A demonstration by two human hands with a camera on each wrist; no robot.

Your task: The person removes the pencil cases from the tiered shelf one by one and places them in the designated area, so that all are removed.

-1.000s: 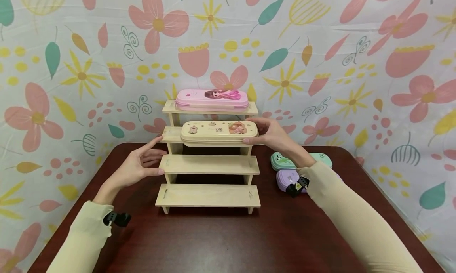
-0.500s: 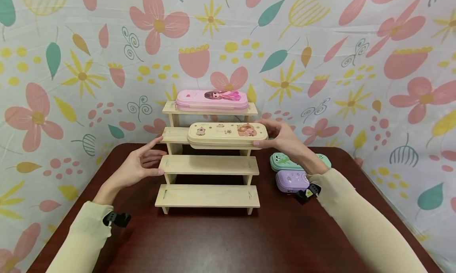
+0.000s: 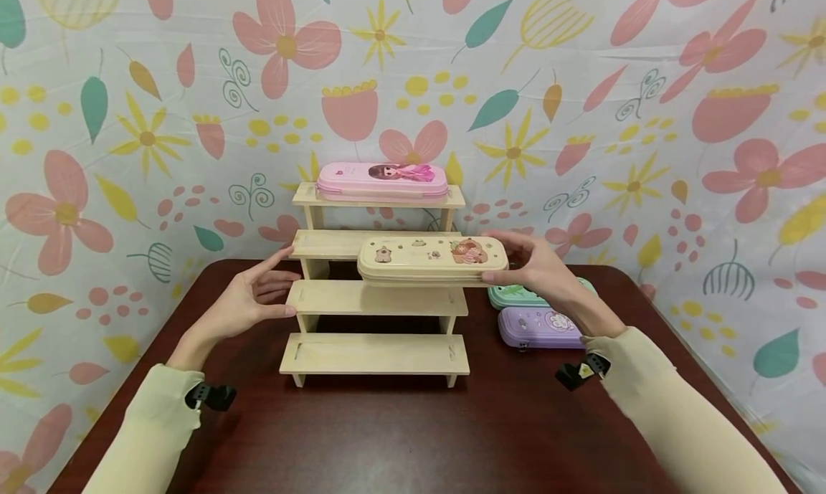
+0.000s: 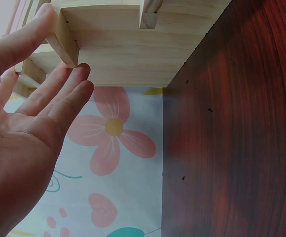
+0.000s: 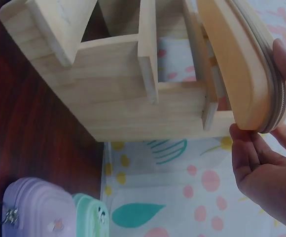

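A: Where does the cream case (image 3: 432,259) lie from your hands?

B: Just left of your right hand (image 3: 535,268), in its grip. Well to the right of your left hand (image 3: 254,297). Your right is clearly the nearer.

A: Long axis?

B: Side to side, close to parallel with the shelves of the stand (image 3: 374,354), but offset rightward. As you look, its left part overlaps the second shelf (image 3: 329,243); its right end sits out beyond that shelf's right end. I judge that sideways offset the relation to watch.

A: Contact with the shelf?

B: Right wrist view: a gap shows between case and second shelf. Contact at the far left end, cannot tell.

A: State of your right hand?

B: Pinching the case by its right end, thumb on one side, fingers on the other. Case roughly level, printed lid up.

A: And your left?

B: Fingers and thumb spread, at the stand's left side. Index at the end of the second shelf, thumb at the front corner of the third shelf (image 3: 377,300).

A: Nearby?

B: Pink case (image 3: 381,182) lengthwise on the top shelf (image 3: 457,196). On the desk (image 3: 387,437), right of the stand: purple case (image 3: 535,328), with the green case (image 3: 510,298) behind it, partly hidden.
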